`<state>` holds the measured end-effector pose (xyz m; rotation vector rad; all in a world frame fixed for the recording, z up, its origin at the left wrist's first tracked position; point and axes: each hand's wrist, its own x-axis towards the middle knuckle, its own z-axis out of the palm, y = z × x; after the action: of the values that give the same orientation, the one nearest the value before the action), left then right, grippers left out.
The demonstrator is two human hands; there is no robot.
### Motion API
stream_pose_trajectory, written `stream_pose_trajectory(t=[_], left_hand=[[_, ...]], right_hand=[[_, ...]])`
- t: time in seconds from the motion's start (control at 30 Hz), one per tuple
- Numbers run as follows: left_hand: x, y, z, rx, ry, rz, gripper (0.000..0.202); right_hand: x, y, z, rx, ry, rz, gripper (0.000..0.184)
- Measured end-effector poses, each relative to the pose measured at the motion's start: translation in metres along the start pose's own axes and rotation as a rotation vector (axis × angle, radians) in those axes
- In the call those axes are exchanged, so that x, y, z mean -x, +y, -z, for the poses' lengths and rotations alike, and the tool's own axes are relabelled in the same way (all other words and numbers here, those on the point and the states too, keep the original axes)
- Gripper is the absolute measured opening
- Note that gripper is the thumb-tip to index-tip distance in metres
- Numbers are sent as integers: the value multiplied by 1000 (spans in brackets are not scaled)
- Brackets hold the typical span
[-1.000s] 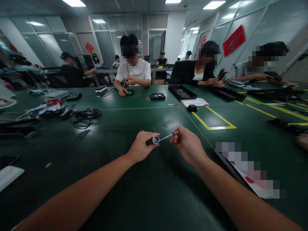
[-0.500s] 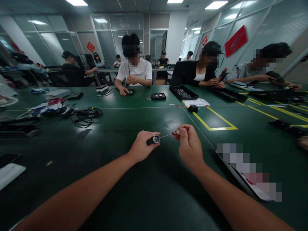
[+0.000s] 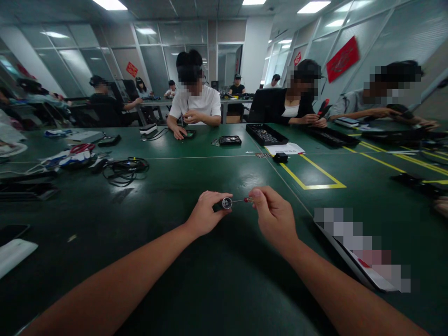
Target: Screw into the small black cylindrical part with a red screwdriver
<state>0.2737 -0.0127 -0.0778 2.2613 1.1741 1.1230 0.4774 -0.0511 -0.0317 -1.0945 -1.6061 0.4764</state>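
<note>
Between the thumb and fingers of my left hand (image 3: pixel 207 212) is a small round part with a silvery rim and a dark inside (image 3: pixel 227 203); its open face is turned toward me. My right hand (image 3: pixel 276 214) is closed around the handle of a screwdriver (image 3: pixel 246 199). The thin metal shaft points left and meets the round part, and whether its tip is inside or just at the rim I cannot tell. Most of the handle is hidden by my fingers. Both hands are above the green table (image 3: pixel 196 289).
A pixelated flat item (image 3: pixel 360 256) lies right of my right arm. Black cables (image 3: pixel 126 170) are at the left, with a white object (image 3: pixel 16 254) nearer. Yellow tape (image 3: pixel 324 187) marks the right side. Across the table, people work beside a black tray (image 3: pixel 266 135).
My right hand has moved slightly left with the screwdriver, so less of its shaft shows between the hand and the round part. My left hand stays almost still.
</note>
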Motion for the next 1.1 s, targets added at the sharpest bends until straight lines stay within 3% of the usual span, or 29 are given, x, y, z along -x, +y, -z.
stream_pose_trajectory(t=[0.1,0.37,0.47,0.53,0.6,0.67,0.8,1.1], left_hand=[[0,-1,1,8,13,15,39],[1,0,2,40,-7,-18,38],[1,-1,4,88,4,-57,37],[0,-3,5,94,19,-58,35],[-2,-4,7,86,25,-35,35],[-2,-5,8,76,25,2,37],[-3,-3,9,58,24,59,38],[-2,-2,7,48,22,44,37]], right_hand=[[0,2,0,-8,16,-5,20],[-4,3,-2,-35,8,-55,24],[-12,11,-4,-249,58,-256,29],[-17,16,-5,-504,-51,-487,34],[-19,20,-6,-628,-77,-578,34],[-18,19,-8,-589,11,-508,33],[-11,10,-8,-283,152,-233,28],[-2,3,-2,81,34,43,18]])
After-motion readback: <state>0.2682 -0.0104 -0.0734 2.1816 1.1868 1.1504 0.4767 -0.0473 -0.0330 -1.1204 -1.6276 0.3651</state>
